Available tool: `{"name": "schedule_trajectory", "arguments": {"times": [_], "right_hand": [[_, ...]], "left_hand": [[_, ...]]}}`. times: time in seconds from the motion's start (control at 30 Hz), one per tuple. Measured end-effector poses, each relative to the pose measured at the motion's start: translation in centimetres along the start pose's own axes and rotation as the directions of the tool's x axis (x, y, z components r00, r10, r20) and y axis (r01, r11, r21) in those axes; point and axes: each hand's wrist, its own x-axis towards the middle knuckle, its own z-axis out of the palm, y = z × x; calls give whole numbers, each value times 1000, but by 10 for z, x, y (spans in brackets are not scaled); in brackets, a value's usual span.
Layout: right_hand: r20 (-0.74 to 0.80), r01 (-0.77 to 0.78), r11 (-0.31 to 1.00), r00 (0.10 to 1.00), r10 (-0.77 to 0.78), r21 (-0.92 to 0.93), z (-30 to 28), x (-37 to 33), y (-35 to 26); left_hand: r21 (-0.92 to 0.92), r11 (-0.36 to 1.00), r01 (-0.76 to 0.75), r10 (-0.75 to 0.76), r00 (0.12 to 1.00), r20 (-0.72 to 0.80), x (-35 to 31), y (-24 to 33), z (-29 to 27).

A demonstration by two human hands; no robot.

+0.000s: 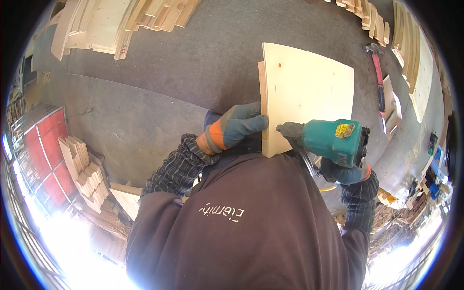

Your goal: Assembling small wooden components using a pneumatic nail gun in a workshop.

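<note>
We see our left hand (232, 129), in a blue and orange glove, reaching up from the dark sweatshirt (246, 217) with its fingers folded narrowly over the left edge of the plywood panel (309, 96), pinning it against the thin wooden strip (262, 92) just beside it. Our right hand (349, 174), gloved the same way, sits at about four o'clock of the panel, its fingers wrapped around the grip of the teal pneumatic nailer (331, 140); its dark nose points toward nine o'clock and touches the panel near the lower left corner. The panel is pale, smooth and roughly square, lying flat on the grey workbench (159, 96) just above centre. Farther off, a red-handled hammer (378, 72) lies at two o'clock, and stacked pale boards (116, 24) lie at eleven.
</note>
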Motion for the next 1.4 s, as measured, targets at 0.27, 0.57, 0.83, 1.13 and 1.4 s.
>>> {"name": "schedule_trajectory", "arguments": {"times": [0.27, 0.57, 0.83, 1.13, 1.4], "right_hand": [[105, 101, 994, 989, -103, 29, -4, 6, 6], [112, -41, 975, 994, 17, 216, 5, -8, 26], [214, 258, 965, 947, -241, -54, 0, -6, 19], [199, -101, 950, 979, 42, 295, 0, -8, -3], [178, 184, 982, 966, -188, 41, 4, 4, 1]], "left_hand": [[30, 999, -14, 13, 1000, 22, -2, -2, 0], [50, 998, -24, 21, 998, 59, 0, -1, 1], [60, 998, -5, 0, 996, 84, 0, -3, 3], [62, 998, 20, -26, 995, 97, 1, -4, 3], [88, 996, 34, -43, 993, 108, 3, -5, 2]]}}
